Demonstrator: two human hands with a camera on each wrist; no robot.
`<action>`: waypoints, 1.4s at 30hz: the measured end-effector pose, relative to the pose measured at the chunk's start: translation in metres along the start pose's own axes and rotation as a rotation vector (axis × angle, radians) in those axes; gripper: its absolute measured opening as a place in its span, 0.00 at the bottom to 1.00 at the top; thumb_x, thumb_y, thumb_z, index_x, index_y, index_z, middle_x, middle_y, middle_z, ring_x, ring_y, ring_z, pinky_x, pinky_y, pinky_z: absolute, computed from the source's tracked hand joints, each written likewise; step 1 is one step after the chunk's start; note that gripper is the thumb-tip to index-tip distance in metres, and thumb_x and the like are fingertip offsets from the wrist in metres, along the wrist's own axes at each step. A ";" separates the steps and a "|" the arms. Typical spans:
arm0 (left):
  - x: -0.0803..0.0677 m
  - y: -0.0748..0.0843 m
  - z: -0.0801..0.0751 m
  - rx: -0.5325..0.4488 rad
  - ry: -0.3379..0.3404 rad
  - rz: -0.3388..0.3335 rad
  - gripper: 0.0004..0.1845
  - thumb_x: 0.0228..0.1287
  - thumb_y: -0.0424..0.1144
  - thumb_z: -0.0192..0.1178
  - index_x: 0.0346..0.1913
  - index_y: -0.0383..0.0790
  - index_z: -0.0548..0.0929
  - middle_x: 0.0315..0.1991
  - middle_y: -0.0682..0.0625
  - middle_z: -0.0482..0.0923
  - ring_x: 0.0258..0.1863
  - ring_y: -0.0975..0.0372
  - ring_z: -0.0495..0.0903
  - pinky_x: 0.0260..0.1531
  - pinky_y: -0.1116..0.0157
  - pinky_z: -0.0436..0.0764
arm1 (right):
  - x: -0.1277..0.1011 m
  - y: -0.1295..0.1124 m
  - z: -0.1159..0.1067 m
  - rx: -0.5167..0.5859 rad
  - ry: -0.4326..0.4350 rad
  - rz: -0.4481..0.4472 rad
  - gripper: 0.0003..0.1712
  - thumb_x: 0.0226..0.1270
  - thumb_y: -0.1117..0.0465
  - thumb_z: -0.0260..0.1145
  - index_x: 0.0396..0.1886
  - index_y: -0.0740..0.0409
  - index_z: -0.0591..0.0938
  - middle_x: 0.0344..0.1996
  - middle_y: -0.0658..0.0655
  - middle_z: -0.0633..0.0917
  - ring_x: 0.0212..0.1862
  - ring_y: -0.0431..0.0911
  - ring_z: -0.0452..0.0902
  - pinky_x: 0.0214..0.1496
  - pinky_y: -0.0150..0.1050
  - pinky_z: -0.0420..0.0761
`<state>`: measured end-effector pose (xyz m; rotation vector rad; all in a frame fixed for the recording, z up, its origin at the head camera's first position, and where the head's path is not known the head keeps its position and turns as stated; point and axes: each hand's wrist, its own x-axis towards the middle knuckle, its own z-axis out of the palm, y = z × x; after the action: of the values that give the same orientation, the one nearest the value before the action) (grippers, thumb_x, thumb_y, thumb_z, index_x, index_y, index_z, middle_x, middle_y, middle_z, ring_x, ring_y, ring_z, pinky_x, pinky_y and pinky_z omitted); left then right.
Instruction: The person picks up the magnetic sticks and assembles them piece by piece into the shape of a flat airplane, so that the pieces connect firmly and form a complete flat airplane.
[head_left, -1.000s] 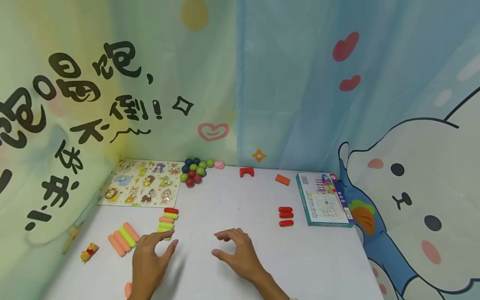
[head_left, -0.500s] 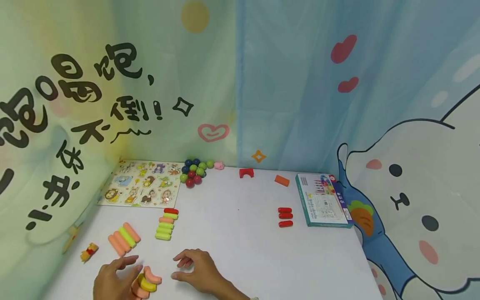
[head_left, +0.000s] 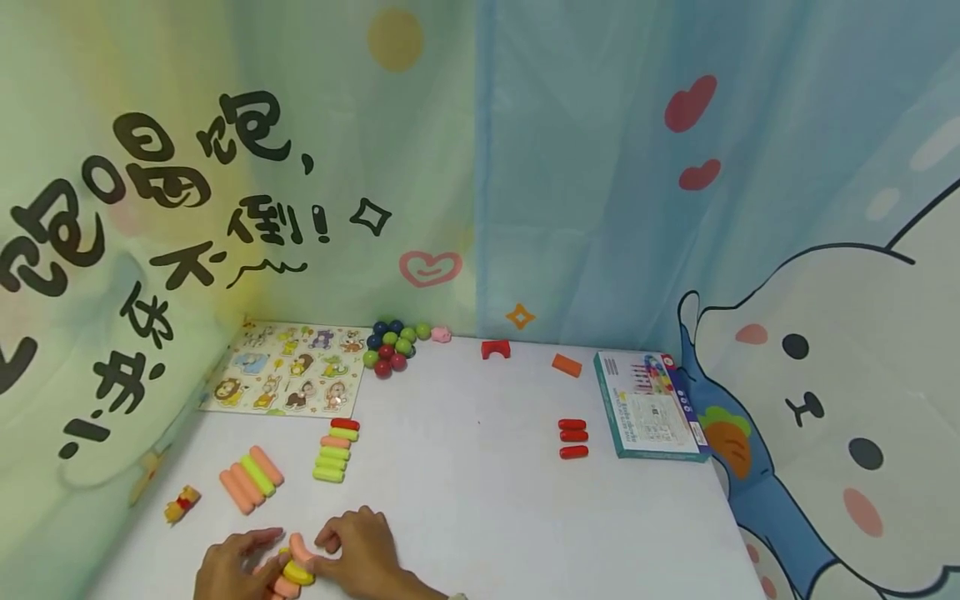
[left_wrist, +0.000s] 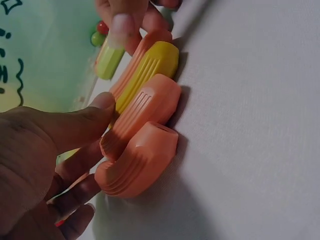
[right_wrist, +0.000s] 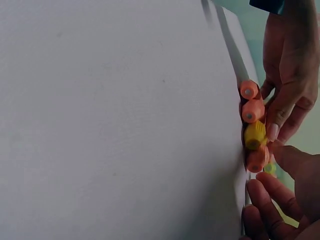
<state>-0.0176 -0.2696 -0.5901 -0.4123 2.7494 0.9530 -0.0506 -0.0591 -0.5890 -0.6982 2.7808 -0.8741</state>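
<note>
A short row of ribbed, curved pieces (head_left: 294,565) lies at the table's near edge: three orange ones (left_wrist: 142,157) and a yellow one (left_wrist: 147,70) side by side, seen end-on in the right wrist view with the yellow piece (right_wrist: 255,135) third down. My left hand (head_left: 243,565) grips the row's left side, its thumb (left_wrist: 97,107) against an orange piece and its fingers curled underneath. My right hand (head_left: 341,546) pinches the far orange piece (left_wrist: 152,42) with its fingertips (right_wrist: 274,131). The two hands nearly meet over the row.
Further out on the white table (head_left: 480,500) lie an orange and green row (head_left: 252,478), a green stack (head_left: 335,451), three red pieces (head_left: 573,438), a small toy figure (head_left: 182,504), an animal puzzle board (head_left: 288,372), coloured balls (head_left: 390,346), red block (head_left: 496,349), orange block (head_left: 566,365), teal box (head_left: 648,405). Curtains close three sides.
Both hands drew back from the middle of the table to its near edge. The left hand took hold of the orange and yellow row, and the right hand then closed onto its other side.
</note>
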 end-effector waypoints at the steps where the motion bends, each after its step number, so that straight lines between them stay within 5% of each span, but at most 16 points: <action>1: -0.001 0.000 0.000 -0.005 0.010 0.008 0.27 0.59 0.53 0.79 0.53 0.35 0.90 0.48 0.39 0.91 0.53 0.41 0.87 0.56 0.38 0.80 | 0.000 -0.001 0.002 -0.023 0.000 -0.001 0.12 0.62 0.37 0.78 0.37 0.36 0.91 0.25 0.33 0.79 0.30 0.26 0.61 0.37 0.27 0.61; 8: -0.007 0.000 0.003 -0.040 0.068 0.061 0.20 0.58 0.48 0.80 0.48 0.37 0.93 0.37 0.48 0.93 0.35 0.61 0.91 0.38 0.63 0.86 | 0.000 -0.005 0.009 -0.097 0.025 -0.025 0.06 0.62 0.43 0.78 0.31 0.34 0.90 0.21 0.34 0.74 0.29 0.28 0.58 0.38 0.28 0.59; 14: -0.007 0.002 0.008 0.015 0.111 0.061 0.16 0.59 0.46 0.79 0.45 0.40 0.94 0.33 0.53 0.91 0.33 0.61 0.85 0.43 0.52 0.84 | -0.003 -0.002 0.006 -0.130 0.080 0.016 0.09 0.59 0.44 0.80 0.26 0.36 0.88 0.19 0.35 0.72 0.28 0.31 0.58 0.35 0.28 0.59; 21: -0.005 0.013 0.010 0.071 0.124 0.042 0.13 0.63 0.46 0.76 0.46 0.43 0.93 0.29 0.58 0.87 0.34 0.60 0.76 0.37 0.59 0.70 | 0.001 0.003 0.002 -0.178 0.167 0.049 0.14 0.54 0.43 0.82 0.26 0.41 0.85 0.22 0.39 0.77 0.30 0.35 0.63 0.34 0.31 0.60; 26: -0.004 0.022 0.010 0.125 0.086 0.012 0.17 0.63 0.50 0.75 0.45 0.40 0.92 0.25 0.59 0.83 0.33 0.58 0.74 0.37 0.57 0.67 | 0.011 0.002 0.003 -0.203 0.140 0.046 0.17 0.56 0.41 0.82 0.30 0.44 0.85 0.24 0.41 0.81 0.29 0.37 0.65 0.33 0.31 0.61; 32: -0.001 0.036 0.019 0.182 0.061 0.028 0.13 0.61 0.48 0.77 0.39 0.42 0.91 0.20 0.58 0.76 0.29 0.58 0.70 0.35 0.57 0.63 | 0.018 0.013 -0.008 -0.169 0.092 0.142 0.13 0.56 0.48 0.81 0.26 0.46 0.85 0.20 0.43 0.78 0.26 0.39 0.67 0.31 0.32 0.63; 42: 0.012 0.076 0.051 0.149 0.145 0.187 0.09 0.56 0.44 0.79 0.33 0.50 0.88 0.20 0.61 0.76 0.28 0.62 0.67 0.33 0.60 0.61 | 0.027 0.055 -0.034 0.004 0.208 0.323 0.28 0.58 0.51 0.83 0.54 0.53 0.82 0.28 0.50 0.85 0.32 0.44 0.77 0.32 0.38 0.71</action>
<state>-0.0482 -0.1825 -0.5890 -0.2095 3.0092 0.7777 -0.1045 -0.0145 -0.5930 -0.1525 2.9506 -0.9292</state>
